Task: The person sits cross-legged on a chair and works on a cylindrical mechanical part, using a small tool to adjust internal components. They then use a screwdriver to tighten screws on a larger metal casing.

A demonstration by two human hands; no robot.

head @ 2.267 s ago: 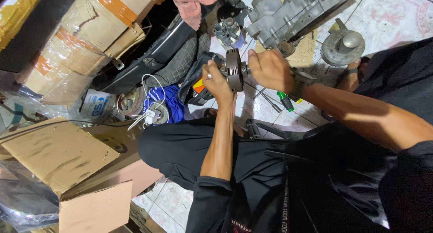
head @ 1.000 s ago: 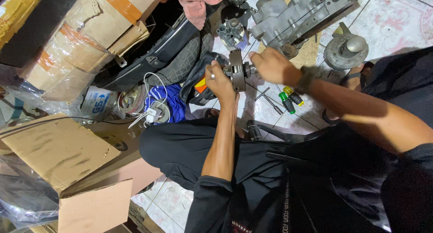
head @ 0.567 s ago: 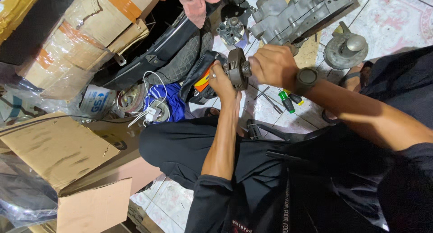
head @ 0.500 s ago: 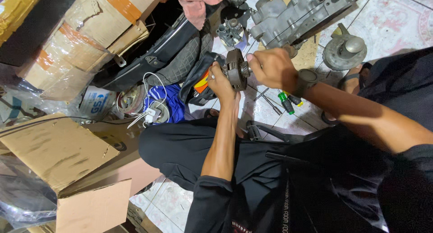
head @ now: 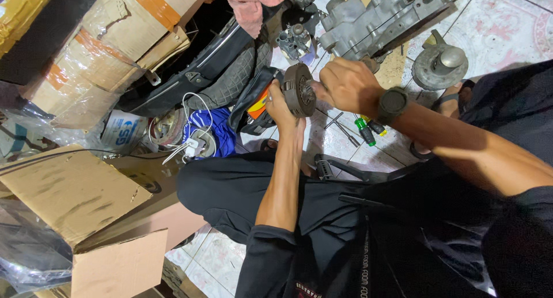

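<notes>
Largest in view are the taped cardboard boxes (head: 103,44) at the upper left and the flattened cardboard (head: 69,188) below them, then the grey metal engine casing (head: 380,15) lying on the tiled floor (head: 507,27) at the top, opened and bare of its covers. Beside it stands a round metal hub part (head: 440,66), and a black quilted seat (head: 224,85) leans near the middle with a pink rag (head: 253,1) above it. A tin can (head: 122,131) and a blue bundle with white wire (head: 204,138) sit to the left. Held up over the person's lap is the round dark clutch assembly (head: 298,97), out of the casing and clear of the floor. The left hand (head: 280,106) is closed around its rim from below, steadying it; the right hand (head: 345,86), with a dark wristwatch (head: 393,104), is closed on its face side, fingers pinched at something near the centre that is too small to make out. Smallest, green-handled screwdrivers (head: 364,131) lie on the floor, untouched. Judging from this, removal is done and work on the assembly itself is under way; refitting remains.
</notes>
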